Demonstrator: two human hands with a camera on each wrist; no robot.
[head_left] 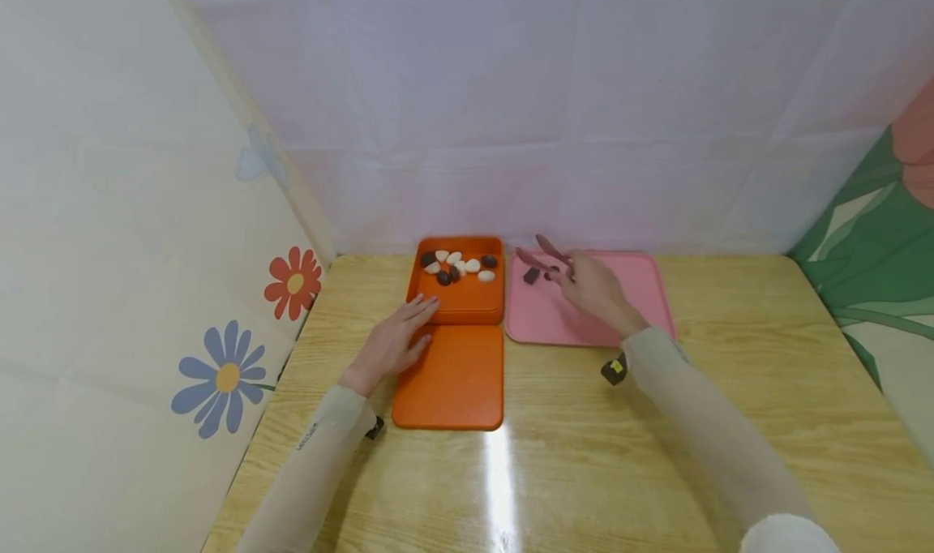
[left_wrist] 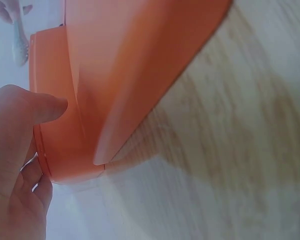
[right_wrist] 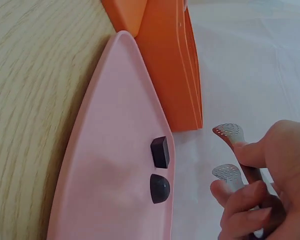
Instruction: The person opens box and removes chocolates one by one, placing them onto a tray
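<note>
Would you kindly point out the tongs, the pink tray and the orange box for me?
tongs (right_wrist: 229, 131): right wrist view, on the perforated tip of the upper arm.
pink tray (head_left: 642, 293): head view, on a bare part near its right edge.
orange box (head_left: 467, 302): head view, on its bare floor near the front wall.

- Light wooden table (head_left: 730, 391) with a glossy grained top: you will see a bright streak of glare down its near middle.
- Flat orange plastic square lid (head_left: 452, 379), lying on that table.
- White creased fabric sheet (head_left: 547, 115), your back wall.
- Cream fabric panel (head_left: 109, 172) on your left, printed with a red flower (head_left: 295, 282) and a blue flower (head_left: 226, 377).
- Green leaf-print fabric panel (head_left: 876, 277) on your right.
</note>
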